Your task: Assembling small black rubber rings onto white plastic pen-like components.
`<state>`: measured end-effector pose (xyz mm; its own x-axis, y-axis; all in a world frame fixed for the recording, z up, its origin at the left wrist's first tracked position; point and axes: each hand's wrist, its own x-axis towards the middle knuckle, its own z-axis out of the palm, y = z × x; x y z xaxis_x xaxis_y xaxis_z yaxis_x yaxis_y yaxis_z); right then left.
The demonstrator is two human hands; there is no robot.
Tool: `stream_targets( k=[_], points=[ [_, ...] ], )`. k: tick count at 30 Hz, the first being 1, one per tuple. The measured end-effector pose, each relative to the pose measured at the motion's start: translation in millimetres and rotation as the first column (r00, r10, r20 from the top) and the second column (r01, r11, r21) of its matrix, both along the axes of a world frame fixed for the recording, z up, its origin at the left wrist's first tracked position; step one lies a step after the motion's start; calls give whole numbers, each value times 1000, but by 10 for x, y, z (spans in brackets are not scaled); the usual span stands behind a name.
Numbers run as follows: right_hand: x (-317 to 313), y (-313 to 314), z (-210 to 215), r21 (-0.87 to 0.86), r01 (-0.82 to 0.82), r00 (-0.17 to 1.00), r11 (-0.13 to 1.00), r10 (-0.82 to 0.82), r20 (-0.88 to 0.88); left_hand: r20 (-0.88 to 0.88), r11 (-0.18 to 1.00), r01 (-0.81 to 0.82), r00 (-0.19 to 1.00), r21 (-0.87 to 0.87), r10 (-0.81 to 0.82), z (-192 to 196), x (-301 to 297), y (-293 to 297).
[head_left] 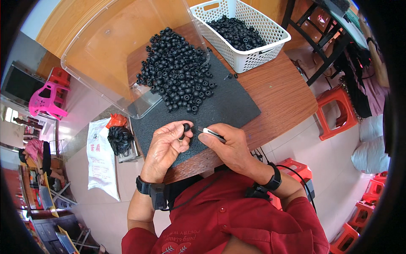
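Between the thumb and fingers of my left hand [166, 142] is a small round black part [186, 127], and a second black piece [182, 138] shows lower among the fingers. My right hand [230, 146] is closed round a small white-handled knife [213, 133], its thin blade pointing left towards the held part, with a gap between them. Both hands are over the near edge of a dark grey mat [234, 101]. Beyond them spreads a heap of black ring-like parts [175, 70], each with a hole, reaching from a tilted clear plastic bin [101, 63] onto the mat.
A white perforated basket [249, 61] of similar black parts stands at the far right of the brown wooden table [283, 91]. Left of the table lie a white printed sack [101, 156] and a black plastic bag [120, 139]. A red stool [336, 112] stands right.
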<state>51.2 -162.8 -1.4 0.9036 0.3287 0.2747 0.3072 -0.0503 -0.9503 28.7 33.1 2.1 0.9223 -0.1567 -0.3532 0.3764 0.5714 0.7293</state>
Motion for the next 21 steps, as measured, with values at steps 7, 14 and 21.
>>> stream_targets(
  k=[7,14,21],
  points=[
    [-5,-6,2,-40,-17,1000,999,17,-3,66,996,-44,997,-82,50,12,-85,-110],
    [2,12,94,-24,-19,996,1000,21,90,212,993,-102,971,-64,113,103,-176,-208],
    [-15,131,98,120,-64,998,991,60,37,347,979,-185,926,80,147,94,-236,-289]
  ],
)
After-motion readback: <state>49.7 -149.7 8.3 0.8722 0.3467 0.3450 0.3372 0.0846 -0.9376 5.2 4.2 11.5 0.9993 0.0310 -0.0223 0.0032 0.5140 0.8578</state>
